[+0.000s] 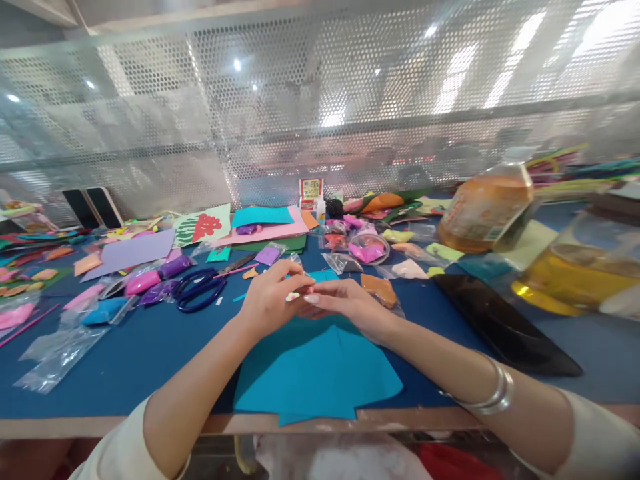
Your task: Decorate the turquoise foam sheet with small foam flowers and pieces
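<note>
Step in hand: fingertip work with the left hand (270,300) and right hand (363,307) together at the centre of the frame. Grip: fingers of both hands bent and meeting; whether anything is pinched between them cannot be told. The turquoise sheet (320,377) lies at lower centre, partly beneath the hands. Keep the wrists steady, apply light fingertip pressure, and avoid creasing the sheet.

Count on the desk (165,360):
- Blue-handled scissors (200,291): one pair, left of centre.
- Upright dark panels (105,207): two, at left.
- Flat black slab (505,327): one, at right.
- Amber-filled bottle (480,210): one, at right.
- Yellow-liquid container (565,277): one, far right.
- Small white bottle (321,211): one, upper centre.
</note>
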Demonstrator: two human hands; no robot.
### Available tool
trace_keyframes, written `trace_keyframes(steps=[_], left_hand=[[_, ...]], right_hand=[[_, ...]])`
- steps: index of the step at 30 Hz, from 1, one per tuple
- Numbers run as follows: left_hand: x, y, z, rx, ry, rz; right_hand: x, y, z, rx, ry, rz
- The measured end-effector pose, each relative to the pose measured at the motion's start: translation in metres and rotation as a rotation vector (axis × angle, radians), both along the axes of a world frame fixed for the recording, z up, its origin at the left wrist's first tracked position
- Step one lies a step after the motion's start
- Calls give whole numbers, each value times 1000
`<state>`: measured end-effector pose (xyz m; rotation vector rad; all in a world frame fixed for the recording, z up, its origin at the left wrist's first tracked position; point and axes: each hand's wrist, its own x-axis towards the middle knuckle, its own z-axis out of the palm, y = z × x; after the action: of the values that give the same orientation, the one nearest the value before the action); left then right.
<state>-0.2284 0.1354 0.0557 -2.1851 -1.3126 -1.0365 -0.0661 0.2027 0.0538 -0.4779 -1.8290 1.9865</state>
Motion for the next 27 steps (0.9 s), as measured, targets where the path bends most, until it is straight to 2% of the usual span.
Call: trace_keyframes(steps=[5,11,19,24,27], left_hand=[[-3,3,-4,-22,-10,-24],[0,0,-2,-53,-73,-45],[7,-4,-1,-182,-111,-43],[2,-1,-1,-115,-199,-95],[-1,-2,2,-100,-246,-63]], right_hand=[[-1,4,-3,132,-58,-53],[-1,8,-2,-15,-35,-79],[-1,10,0,11,-31,-126],[-1,10,-2,-24,-7,-72],[-2,8,0,-59,-5,-104]])
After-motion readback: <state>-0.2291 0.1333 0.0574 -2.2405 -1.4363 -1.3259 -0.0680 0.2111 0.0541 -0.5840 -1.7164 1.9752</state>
